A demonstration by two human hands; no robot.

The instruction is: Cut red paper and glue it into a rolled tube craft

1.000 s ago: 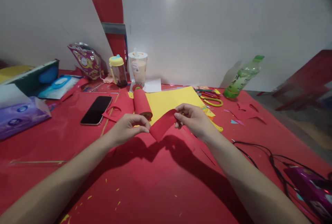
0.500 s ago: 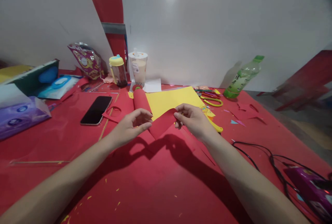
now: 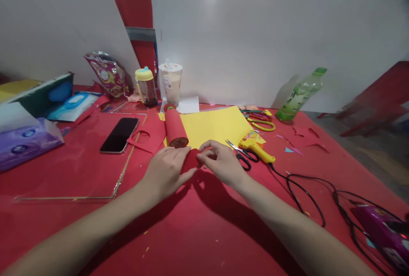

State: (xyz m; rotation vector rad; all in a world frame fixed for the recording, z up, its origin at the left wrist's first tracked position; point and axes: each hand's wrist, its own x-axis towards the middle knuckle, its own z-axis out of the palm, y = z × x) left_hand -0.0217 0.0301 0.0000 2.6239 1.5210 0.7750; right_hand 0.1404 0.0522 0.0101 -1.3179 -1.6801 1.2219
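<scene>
My left hand (image 3: 166, 170) and my right hand (image 3: 220, 163) meet at the middle of the red table (image 3: 204, 233), fingers curled round a small piece of red paper (image 3: 191, 159) that is rolled or folded between them. Just behind it lies a red paper roll (image 3: 174, 127) resting on a yellow sheet (image 3: 214, 125). Black-handled scissors (image 3: 240, 154) and a yellow glue gun (image 3: 255, 150) lie right of my right hand.
A phone (image 3: 119, 134) lies at the left, tissue packs (image 3: 24, 139) further left. A drink cup (image 3: 171, 82), small bottle (image 3: 146, 86), snack bag (image 3: 107, 73) and green bottle (image 3: 300, 93) stand at the back. Black cable (image 3: 306, 199) trails right; a clear ruler (image 3: 123, 171) lies left.
My hands came together and lower onto the table, curling the flat red paper into a small roll. The scissors and glue gun, hidden by my right hand before, now show.
</scene>
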